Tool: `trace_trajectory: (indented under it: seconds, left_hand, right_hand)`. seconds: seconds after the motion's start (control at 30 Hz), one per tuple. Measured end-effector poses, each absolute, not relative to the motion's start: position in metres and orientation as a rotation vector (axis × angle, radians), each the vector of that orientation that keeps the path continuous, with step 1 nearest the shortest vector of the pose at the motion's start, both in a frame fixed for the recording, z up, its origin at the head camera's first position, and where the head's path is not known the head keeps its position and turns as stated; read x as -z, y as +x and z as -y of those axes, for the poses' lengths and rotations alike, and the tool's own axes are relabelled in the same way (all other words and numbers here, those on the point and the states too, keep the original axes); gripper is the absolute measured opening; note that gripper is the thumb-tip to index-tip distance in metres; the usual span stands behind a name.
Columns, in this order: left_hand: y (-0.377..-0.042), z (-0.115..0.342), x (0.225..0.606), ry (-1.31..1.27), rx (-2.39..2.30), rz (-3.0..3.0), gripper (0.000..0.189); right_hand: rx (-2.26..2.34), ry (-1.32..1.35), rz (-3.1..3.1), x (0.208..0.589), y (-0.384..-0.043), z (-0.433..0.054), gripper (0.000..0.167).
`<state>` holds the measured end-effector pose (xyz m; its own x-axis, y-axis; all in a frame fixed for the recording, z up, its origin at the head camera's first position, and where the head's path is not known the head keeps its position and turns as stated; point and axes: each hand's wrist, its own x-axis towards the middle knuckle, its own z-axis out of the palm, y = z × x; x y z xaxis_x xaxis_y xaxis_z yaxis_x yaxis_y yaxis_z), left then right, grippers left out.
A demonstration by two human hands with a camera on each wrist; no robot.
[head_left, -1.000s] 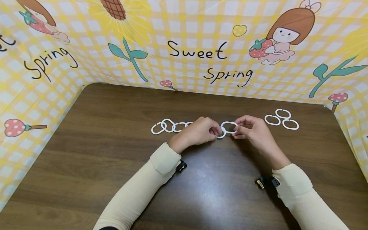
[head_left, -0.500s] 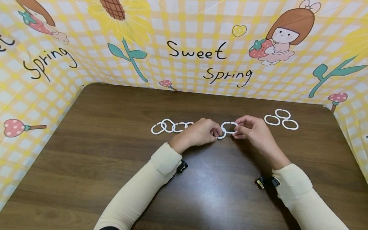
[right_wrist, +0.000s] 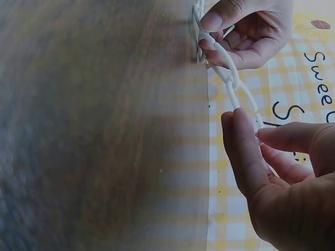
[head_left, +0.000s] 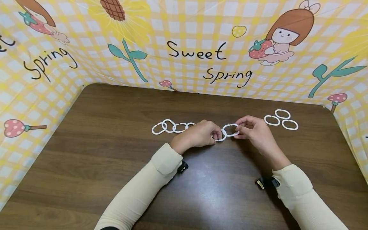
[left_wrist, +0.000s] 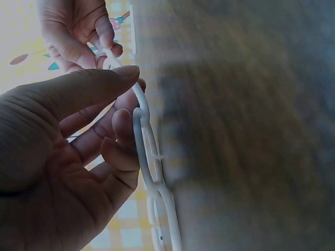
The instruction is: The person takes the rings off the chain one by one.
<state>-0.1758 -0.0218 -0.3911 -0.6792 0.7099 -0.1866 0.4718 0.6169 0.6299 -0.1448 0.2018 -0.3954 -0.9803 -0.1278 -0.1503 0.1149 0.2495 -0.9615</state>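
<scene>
In the head view, my left hand (head_left: 201, 132) pinches a white oval plastic chain link (head_left: 225, 136) between thumb and fingers. My right hand (head_left: 253, 130) pinches the far end of another white link (head_left: 230, 136), whose near end hooks through the first. In the right wrist view, the right-hand link (right_wrist: 251, 98) runs up from thumb and fingertips to the left-hand link (right_wrist: 226, 56). Behind the left hand, joined links (head_left: 168, 120) trail leftward on the table, partly covered by that hand. The left wrist view shows these trailing links (left_wrist: 140, 141) hanging close by the curled fingers.
Three loose white links (head_left: 290, 129) lie grouped on the right of the brown wooden table (head_left: 86, 166). A yellow checked cloth (head_left: 184, 19) with printed drawings and lettering stands along the table's back and sides. Black wrist cameras (head_left: 182, 166) sit at both cuffs.
Over the last half second the two links between the hands shifted slightly, the end link tilting and moving a little right. Both hands keep their pinch, and the loose links stay put.
</scene>
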Motion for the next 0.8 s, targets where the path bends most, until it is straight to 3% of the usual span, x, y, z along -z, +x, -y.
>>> trace_trajectory:
  seconds: [0.8]
  left_hand:
    - [-0.1731, 0.0247, 0.3839, 0.990, -0.838, -2.549, 0.016]
  right_hand:
    - [1.823, -0.023, -2.340, 0.4005, -0.1388, -0.2019, 0.021]
